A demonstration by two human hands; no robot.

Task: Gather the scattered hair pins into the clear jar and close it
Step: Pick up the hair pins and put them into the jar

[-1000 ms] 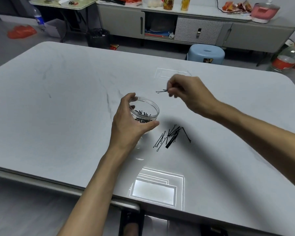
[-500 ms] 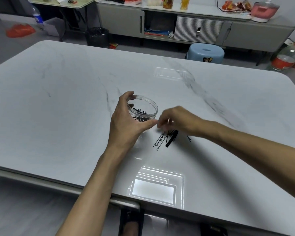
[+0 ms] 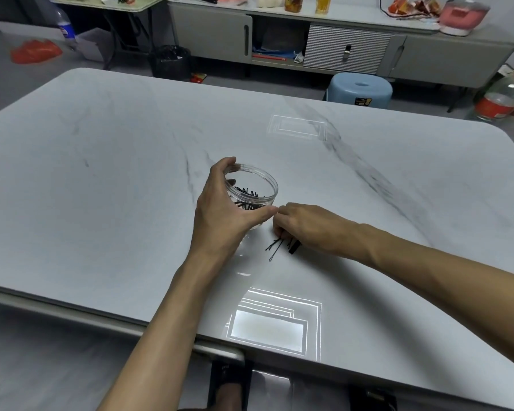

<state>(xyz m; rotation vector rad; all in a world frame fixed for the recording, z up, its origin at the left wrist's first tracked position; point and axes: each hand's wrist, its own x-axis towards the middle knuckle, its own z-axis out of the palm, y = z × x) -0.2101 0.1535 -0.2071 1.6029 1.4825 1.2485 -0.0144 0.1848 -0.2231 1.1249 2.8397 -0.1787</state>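
A clear round jar (image 3: 272, 183) stands open on the pale marble table (image 3: 107, 179), with several black hair pins (image 3: 249, 192) lying inside it. My left hand (image 3: 223, 213) wraps around the jar's near side, thumb and fingers on its wall. Just right of the jar, my right hand (image 3: 306, 225) is down on a small pile of loose black hair pins (image 3: 275, 248), fingertips curled and pinched into the pile. Part of the pile is hidden under those fingers. No lid is clearly visible.
Ceiling lights reflect off the table near its front edge (image 3: 269, 324) and farther back. Beyond the table stand a blue stool (image 3: 359, 90), a grey sideboard (image 3: 339, 46) and a black bin (image 3: 169, 62). A foot in a sandal (image 3: 229, 387) shows below the table edge.
My right hand carried a pin from above the table toward the jar, then dropped to the pile beside it and closed its fingers there. The left hand stayed on the jar.
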